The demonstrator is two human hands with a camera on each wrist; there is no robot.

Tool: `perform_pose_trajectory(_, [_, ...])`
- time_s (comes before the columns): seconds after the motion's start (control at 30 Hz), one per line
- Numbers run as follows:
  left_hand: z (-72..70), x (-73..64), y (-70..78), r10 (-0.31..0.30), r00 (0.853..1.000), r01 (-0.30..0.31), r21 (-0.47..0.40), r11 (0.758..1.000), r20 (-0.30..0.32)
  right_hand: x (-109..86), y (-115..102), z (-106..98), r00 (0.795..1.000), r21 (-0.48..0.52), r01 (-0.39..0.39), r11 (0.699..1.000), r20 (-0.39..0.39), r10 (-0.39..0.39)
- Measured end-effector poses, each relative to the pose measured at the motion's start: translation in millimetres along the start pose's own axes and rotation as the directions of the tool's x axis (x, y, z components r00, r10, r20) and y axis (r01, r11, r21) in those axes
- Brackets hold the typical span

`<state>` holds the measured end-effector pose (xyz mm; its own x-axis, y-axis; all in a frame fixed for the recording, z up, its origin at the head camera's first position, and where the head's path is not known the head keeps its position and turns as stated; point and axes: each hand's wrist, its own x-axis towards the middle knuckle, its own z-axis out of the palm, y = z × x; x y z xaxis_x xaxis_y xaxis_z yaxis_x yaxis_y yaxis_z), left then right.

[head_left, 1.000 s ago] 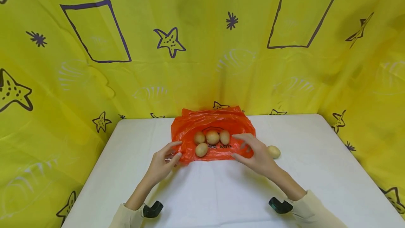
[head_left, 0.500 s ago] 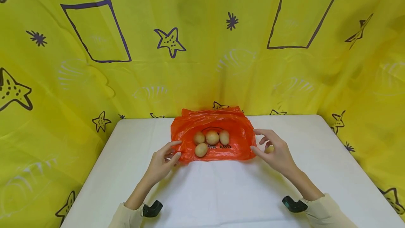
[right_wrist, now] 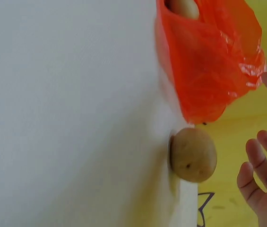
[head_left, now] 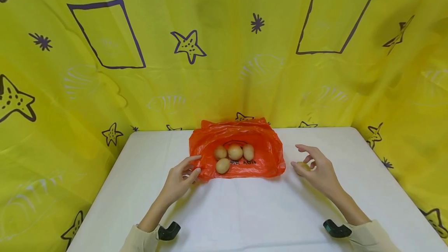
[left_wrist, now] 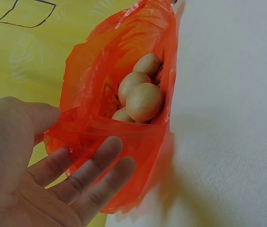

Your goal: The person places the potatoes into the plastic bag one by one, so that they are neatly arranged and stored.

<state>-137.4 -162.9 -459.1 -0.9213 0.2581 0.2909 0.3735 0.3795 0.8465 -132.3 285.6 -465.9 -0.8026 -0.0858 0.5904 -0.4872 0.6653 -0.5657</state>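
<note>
A red plastic bag (head_left: 266, 166) lies with its mouth toward me. Several potatoes (head_left: 223, 165) sit inside it. My left hand (head_left: 178, 182) holds the bag's left edge, the thumb at the rim and the other fingers along its outside in the left wrist view. To the right of the bag, my right hand (head_left: 320, 172) hovers around a single loose potato (right_wrist: 193, 155) on the table. Its thumb and fingers are spread apart, and the right wrist view shows a gap between them and that potato. In the head view the hand partly covers it.
A white-covered table (head_left: 241, 213) carries everything. Behind and beside it hangs a yellow curtain (head_left: 224, 69) printed with stars and fish. Black wrist cameras (head_left: 169, 231) sit near both sleeves.
My right hand has moved right, from inside the bag's right side, past its edge, to the loose potato. The bag's right edge has spread slightly outward. My left hand has stayed put.
</note>
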Motion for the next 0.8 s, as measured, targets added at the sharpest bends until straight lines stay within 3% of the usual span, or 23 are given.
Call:
perform_pose_trajectory(0.3, [-0.8, 1.0, -1.8, 0.0, 1.0, 0.0, 0.004, 1.0, -0.005, -11.2, 18.1, -8.3, 0.982, -0.085, -0.146, 0.986, 0.105, 0.154])
perform_pose_trajectory(0.6, [-0.3, 0.5, -1.5, 0.002, 1.0, -0.002, 0.0, 1.0, -0.012, -12.6, 27.5, -14.5, 0.911, -0.129, -0.286, 0.949, 0.271, 0.312])
perform_pose_trajectory(0.8, [-0.1, 0.6, -1.2, -0.012, 1.0, 0.012, 0.0, 1.0, -0.01, -14.2, 29.1, -13.8, 0.896, -0.124, -0.302, 0.945, 0.303, 0.326])
